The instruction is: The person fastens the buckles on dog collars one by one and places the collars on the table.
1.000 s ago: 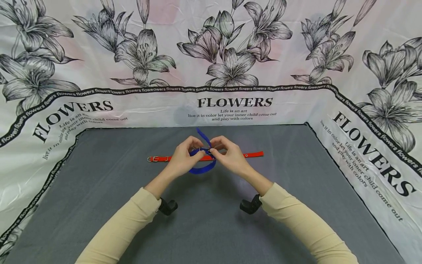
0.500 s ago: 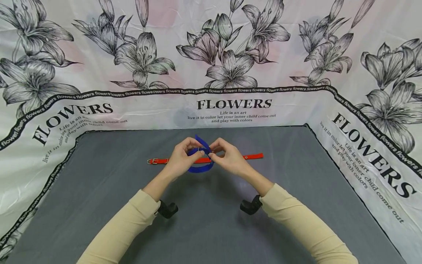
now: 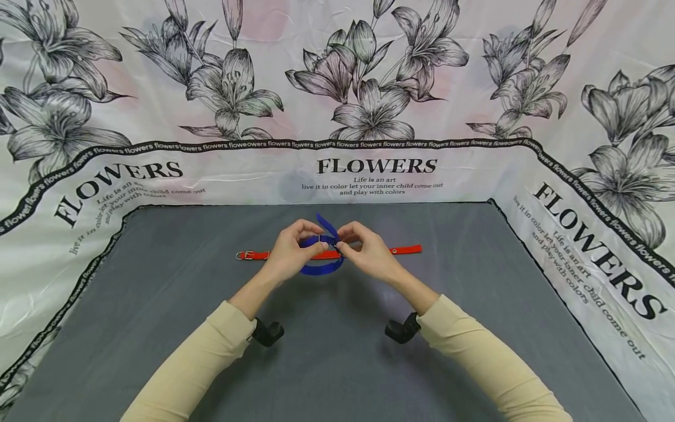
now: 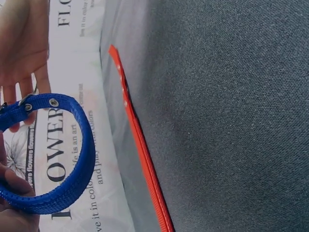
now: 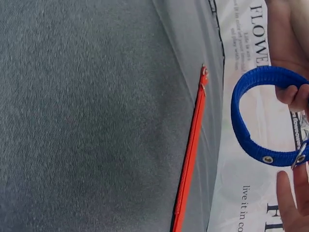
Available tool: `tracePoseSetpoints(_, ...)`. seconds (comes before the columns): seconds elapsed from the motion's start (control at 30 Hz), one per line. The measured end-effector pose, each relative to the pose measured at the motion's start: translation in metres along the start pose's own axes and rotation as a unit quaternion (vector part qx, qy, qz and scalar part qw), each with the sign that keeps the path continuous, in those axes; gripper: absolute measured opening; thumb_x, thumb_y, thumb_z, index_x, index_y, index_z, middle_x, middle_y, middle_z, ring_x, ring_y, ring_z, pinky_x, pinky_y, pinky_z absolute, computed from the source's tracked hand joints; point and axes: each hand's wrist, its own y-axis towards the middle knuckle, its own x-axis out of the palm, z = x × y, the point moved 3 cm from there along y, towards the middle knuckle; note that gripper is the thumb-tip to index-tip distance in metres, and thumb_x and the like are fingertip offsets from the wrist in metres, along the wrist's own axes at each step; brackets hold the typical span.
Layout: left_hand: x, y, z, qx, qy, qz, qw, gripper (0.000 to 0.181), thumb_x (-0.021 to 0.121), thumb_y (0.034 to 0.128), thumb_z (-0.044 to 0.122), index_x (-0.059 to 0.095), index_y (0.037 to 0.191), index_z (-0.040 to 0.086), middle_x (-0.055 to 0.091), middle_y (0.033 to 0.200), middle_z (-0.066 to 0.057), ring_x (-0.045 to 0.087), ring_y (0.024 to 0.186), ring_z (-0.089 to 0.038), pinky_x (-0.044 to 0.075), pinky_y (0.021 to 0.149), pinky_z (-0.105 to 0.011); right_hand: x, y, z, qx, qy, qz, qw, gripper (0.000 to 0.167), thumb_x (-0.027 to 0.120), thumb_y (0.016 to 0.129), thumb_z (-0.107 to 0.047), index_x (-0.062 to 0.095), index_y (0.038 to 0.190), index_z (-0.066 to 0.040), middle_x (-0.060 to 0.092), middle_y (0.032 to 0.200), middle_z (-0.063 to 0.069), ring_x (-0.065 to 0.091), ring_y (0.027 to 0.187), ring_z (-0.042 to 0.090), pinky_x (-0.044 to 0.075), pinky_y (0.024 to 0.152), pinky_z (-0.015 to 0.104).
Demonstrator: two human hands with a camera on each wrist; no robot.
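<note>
A blue nylon pet collar, bent into a loop, is held up between both hands over the grey surface. My left hand pinches the loop's left side with thumb and fingers. On the other side my right hand pinches it near the strap end, which points up and away. Metal eyelets and part of the buckle show in the right wrist view, close to the fingers; how far the strap passes through is hidden. Beneath the hands a red collar lies stretched out flat, buckle on the left, its middle partly covered.
The grey cloth covers the work surface. A white curtain with flower drawings and lettering stands along the back and both sides. Black wrist mounts stick out inward from both sleeves.
The blue strap's free end tips a little lower than a second ago, and the loop shifts slightly. Both hands keep their grip and nearly the same place. The red collar stays put.
</note>
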Motion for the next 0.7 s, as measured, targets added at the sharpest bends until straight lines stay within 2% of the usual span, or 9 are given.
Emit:
tracePoseSetpoints(0.1,0.001,0.003,-0.004,-0.004,0.018,0.004,0.9998,0.027,0.069,0.0834,0.022,0.057,0.105,0.012,0.069,0.100,-0.004,0.063,0.090,-0.019,0.053,0.075,-0.033,-0.002,-0.001,-0.007,-0.019,0.011,0.022,0.9995,0.019,0.056,0.091,-0.006,0.055,0.109,0.000,0.060,0.107,0.015,0.060,0.099,0.027,0.052,0.080,0.038)
tracePoseSetpoints(0.3,0.005,0.005,-0.006,-0.005,0.027,-0.006,0.9996,0.026,0.071,0.0821,0.022,0.059,0.103,0.012,0.068,0.096,-0.004,0.063,0.090,-0.022,0.053,0.074,-0.032,-0.004,0.002,-0.015,-0.048,0.020,0.060,0.9969,0.022,0.058,0.090,-0.005,0.056,0.110,0.002,0.060,0.107,0.015,0.060,0.098,0.026,0.051,0.081,0.039)
tracePoseSetpoints(0.5,0.006,0.006,-0.006,-0.003,0.025,-0.008,0.9997,0.027,0.072,0.0804,0.021,0.059,0.103,0.013,0.067,0.094,-0.002,0.063,0.086,-0.016,0.052,0.073,-0.032,-0.004,0.002,-0.018,-0.056,0.027,0.067,0.9958,0.021,0.058,0.089,-0.004,0.056,0.109,0.002,0.060,0.106,0.016,0.060,0.096,0.027,0.051,0.081,0.040)
tracePoseSetpoints(0.7,0.005,0.005,-0.005,-0.017,0.030,-0.005,0.9994,0.026,0.072,0.0809,0.022,0.060,0.103,0.013,0.068,0.097,-0.002,0.064,0.089,-0.019,0.053,0.076,-0.032,-0.002,0.002,-0.022,-0.070,0.027,0.067,0.9949,0.019,0.057,0.089,-0.003,0.056,0.108,0.003,0.060,0.103,0.017,0.061,0.093,0.028,0.052,0.079,0.039)
